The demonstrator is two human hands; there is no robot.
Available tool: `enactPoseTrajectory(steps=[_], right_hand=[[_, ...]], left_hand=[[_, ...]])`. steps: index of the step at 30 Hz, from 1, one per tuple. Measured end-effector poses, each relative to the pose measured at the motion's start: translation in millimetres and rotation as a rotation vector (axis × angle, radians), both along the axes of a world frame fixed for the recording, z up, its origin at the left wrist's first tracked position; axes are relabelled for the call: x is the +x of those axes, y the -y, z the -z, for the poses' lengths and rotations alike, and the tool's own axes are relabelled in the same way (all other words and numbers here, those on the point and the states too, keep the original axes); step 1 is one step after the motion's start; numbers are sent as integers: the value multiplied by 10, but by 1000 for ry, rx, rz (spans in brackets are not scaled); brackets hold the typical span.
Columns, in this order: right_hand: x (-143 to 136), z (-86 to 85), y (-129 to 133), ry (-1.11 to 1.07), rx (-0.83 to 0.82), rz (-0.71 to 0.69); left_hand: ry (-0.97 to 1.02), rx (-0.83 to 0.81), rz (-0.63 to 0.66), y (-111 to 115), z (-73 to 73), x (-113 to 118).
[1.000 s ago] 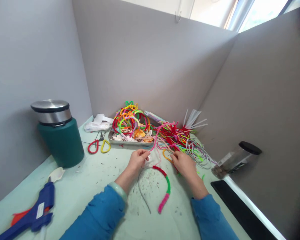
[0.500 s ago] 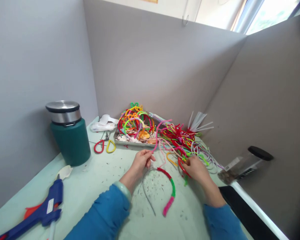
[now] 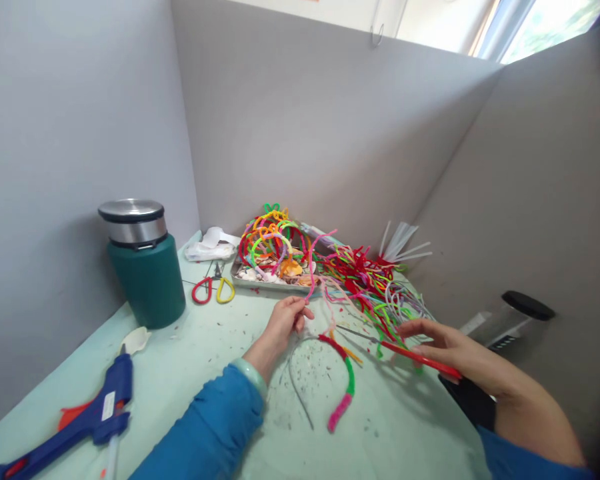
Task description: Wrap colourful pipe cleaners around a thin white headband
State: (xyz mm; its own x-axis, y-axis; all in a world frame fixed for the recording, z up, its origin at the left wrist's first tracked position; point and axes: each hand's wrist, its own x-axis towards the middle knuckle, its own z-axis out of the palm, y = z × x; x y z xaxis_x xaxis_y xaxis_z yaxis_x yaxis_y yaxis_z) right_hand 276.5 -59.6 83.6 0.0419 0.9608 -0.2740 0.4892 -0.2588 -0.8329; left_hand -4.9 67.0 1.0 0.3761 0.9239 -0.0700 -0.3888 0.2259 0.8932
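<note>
A pink pipe cleaner [image 3: 311, 270] rises upright from the pinched thumb and forefinger of my left hand [image 3: 287, 317]. Scissors with red handles [image 3: 410, 355] are in my right hand [image 3: 443, 343], their blades pointing left; how the fingers sit in the loops is partly hidden. Between my hands on the table lies a thin grey headband [image 3: 300, 393]. Its right side is wrapped in red, green and pink pipe cleaner. A short orange pipe cleaner piece [image 3: 350, 353] lies close to its top, under the scissor tips.
At the back stands a metal tray [image 3: 273, 285] with wrapped hoops and shells. Loose pipe cleaners [image 3: 365, 273] heap beside it. On the left are pliers [image 3: 214, 287], a green flask [image 3: 150, 280] and a blue glue gun [image 3: 100, 407]. A clear jar [image 3: 515, 320] stands right.
My right hand has come away from the pipe cleaner heap, moving right, with the red scissors now in it. My left hand stays nearly in place with the pink pipe cleaner.
</note>
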Motion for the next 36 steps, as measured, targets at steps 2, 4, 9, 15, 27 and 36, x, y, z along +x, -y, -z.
enactPoseTrajectory(steps=[2,4,9,15,27,36], right_hand=[[107,-9,95,-46,6,42],[194,-4,159,-90,27,82],[34,120,33,-283,286,218],[-708,441,-368,-261,376,132],[-860,676,-358,643,681,-113],[-804,756,-344,803,737,-112]], left_hand=[[-6,3,-9,4,-9,-4],[-14,2,-18,11,-23,-8],[-23,14,-32,26,-62,-13],[-40,9,-51,11,-57,-15],[-39,31,-103,-16,-36,-12],[-85,55,-111,-4,-51,-8]])
